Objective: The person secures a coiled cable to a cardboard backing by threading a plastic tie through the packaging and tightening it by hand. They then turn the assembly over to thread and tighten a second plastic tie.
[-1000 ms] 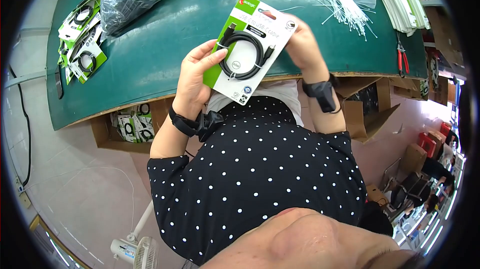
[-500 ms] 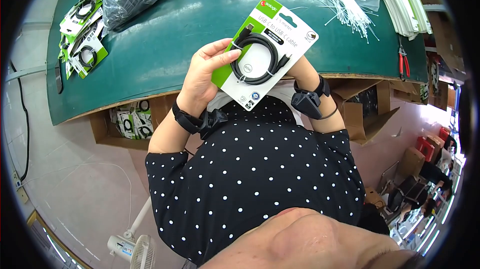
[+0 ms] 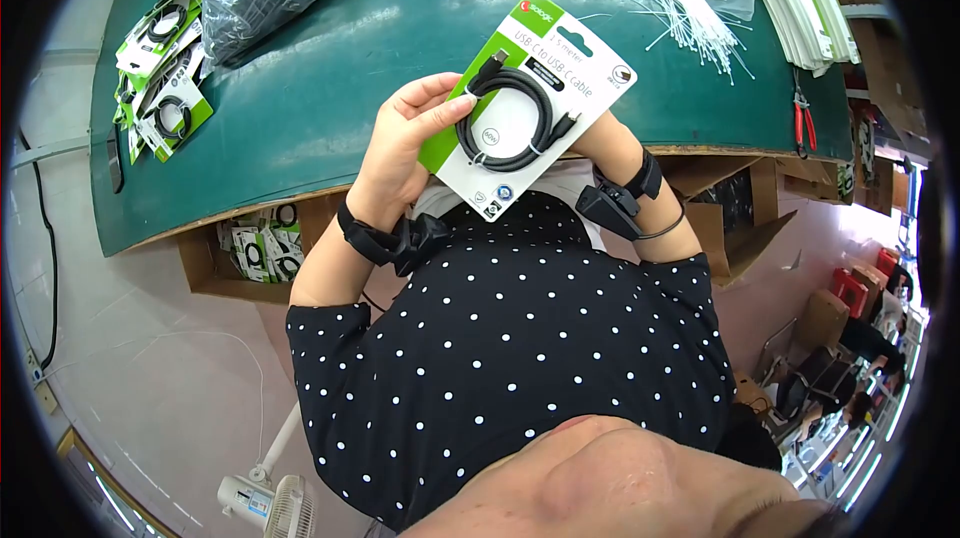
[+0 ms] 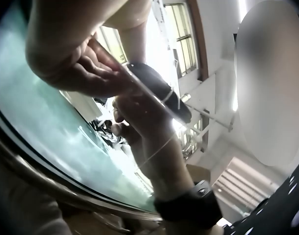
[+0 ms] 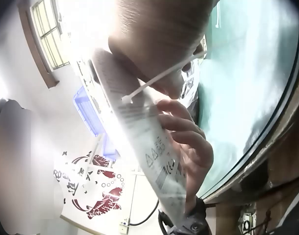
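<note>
Holding carded cable (image 3: 507, 121) in left hand (image 3: 402, 141)

The tabletop (image 3: 300, 128) is deep green. The card (image 3: 592, 63) is white with a bright green band and a red logo, its cable (image 3: 547, 118) black. White polka dots scatter over the black top (image 3: 520, 328). The pliers (image 3: 805, 126) have red handles; the cable ties (image 3: 690, 13) are white.

Likely packing workshop: green worktable (image 3: 330, 88), cable ties (image 3: 695, 13), carded cables (image 3: 168, 113).
</note>
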The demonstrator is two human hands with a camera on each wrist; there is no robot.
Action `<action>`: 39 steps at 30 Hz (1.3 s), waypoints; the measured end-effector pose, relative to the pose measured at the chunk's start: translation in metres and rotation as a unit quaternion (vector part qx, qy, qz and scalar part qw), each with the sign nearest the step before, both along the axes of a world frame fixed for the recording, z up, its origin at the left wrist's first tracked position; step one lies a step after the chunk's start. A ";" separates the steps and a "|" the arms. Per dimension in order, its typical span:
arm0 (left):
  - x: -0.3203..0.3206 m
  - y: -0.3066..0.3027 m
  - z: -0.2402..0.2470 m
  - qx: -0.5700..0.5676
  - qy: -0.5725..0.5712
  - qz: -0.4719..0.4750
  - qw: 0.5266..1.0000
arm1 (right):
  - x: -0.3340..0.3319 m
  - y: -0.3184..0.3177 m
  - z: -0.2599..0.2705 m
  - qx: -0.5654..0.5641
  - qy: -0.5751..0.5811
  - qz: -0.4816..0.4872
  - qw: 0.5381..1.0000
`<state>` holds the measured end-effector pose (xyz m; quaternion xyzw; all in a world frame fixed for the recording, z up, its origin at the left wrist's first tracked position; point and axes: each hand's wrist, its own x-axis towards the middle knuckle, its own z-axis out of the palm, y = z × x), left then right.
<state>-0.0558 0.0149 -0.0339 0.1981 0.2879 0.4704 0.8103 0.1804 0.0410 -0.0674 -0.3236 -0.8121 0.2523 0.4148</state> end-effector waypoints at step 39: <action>0.035 0.007 -0.029 0.207 0.328 0.179 0.904 | -0.029 0.025 0.027 0.174 -0.061 -0.200 0.962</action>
